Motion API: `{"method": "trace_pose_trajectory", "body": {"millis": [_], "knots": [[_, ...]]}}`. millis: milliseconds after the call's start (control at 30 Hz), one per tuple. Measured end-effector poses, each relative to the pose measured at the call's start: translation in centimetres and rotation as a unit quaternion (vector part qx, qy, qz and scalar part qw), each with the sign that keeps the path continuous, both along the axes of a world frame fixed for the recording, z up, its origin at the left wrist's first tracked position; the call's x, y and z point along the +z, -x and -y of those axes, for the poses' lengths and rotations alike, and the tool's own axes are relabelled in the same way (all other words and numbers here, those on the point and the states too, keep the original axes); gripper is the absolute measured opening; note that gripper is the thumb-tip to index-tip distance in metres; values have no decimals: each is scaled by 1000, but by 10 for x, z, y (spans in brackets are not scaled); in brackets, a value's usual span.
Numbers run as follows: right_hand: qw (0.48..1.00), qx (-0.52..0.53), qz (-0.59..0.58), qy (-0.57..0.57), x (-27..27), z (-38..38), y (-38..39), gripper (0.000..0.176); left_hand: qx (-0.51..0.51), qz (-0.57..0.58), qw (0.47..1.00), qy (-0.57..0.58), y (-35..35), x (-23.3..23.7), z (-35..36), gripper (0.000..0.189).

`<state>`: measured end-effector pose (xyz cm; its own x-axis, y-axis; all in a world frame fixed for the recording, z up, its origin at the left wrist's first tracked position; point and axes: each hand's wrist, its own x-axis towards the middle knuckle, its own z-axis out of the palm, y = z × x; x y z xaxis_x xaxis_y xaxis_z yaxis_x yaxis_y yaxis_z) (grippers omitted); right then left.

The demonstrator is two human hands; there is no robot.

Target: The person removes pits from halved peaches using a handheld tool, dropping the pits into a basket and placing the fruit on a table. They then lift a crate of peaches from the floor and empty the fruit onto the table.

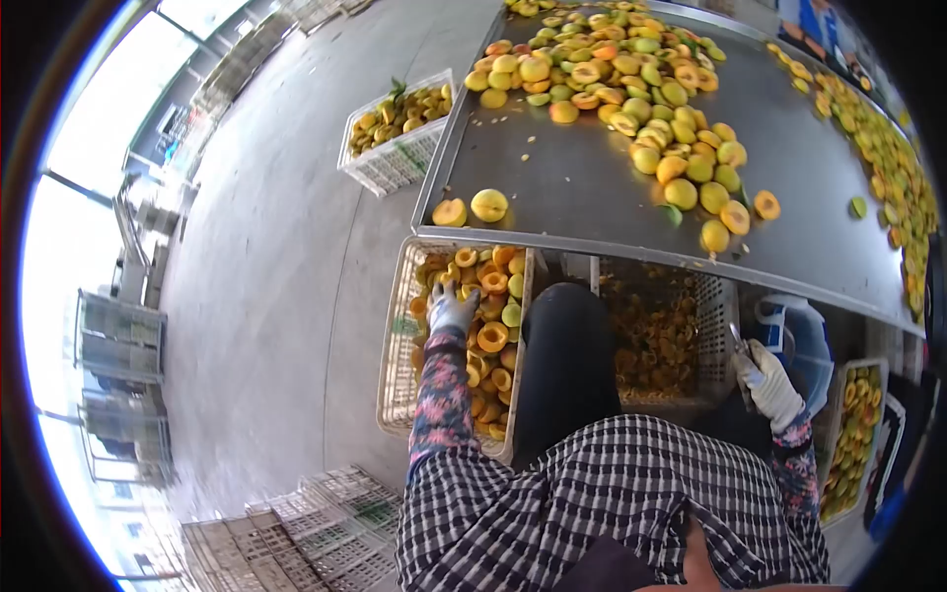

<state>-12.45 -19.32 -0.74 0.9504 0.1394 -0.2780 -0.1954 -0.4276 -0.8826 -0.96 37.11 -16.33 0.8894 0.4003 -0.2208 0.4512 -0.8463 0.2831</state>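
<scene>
Left hand [452, 310], on halved fruit [492, 337], finger closure indeterminable, should press lightly to limit bruising; right hand [771, 387], fingers wrapped round a metal tool [736, 338], belongs well clear.

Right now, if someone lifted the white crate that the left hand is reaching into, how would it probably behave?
The white crate would probably feel heavy, since fruit covers much of its inside. Its straight lattice walls suggest a fairly stiff body that should flex little. The cut fruit looks loosely piled, so pieces may shift or spill if it tilts.
</scene>
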Motion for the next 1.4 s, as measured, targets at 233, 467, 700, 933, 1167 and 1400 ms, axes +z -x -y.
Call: {"method": "trace_pose_trajectory", "body": {"millis": [233, 467, 700, 933, 1167, 1400], "knots": [[997, -59, -12, 38, -35, 10, 4, 25, -49, -114, 988, -89, -62, 13, 10, 92], [974, -77, -108, -183, 52, -71, -57, 53, -18, -106, 993, 41, -34, -10, -28, 73], [972, 6, -86, -217, 84, -120, -79, 64, -45, -129, 973, 188, 96, -46, -40, 57], [882, -24, 0, -471, 134, -136, -43, 62, -257, -292, 891, 235, 135, -22, 19, 49], [712, 116, 94, -686, 177, -139, -19, 56, -129, 164, 974, 91, 68, -22, 27, 35], [684, 120, 130, -708, 182, -122, -8, 50, -122, 18, 991, 50, 13, -62, 72, 70]]}}
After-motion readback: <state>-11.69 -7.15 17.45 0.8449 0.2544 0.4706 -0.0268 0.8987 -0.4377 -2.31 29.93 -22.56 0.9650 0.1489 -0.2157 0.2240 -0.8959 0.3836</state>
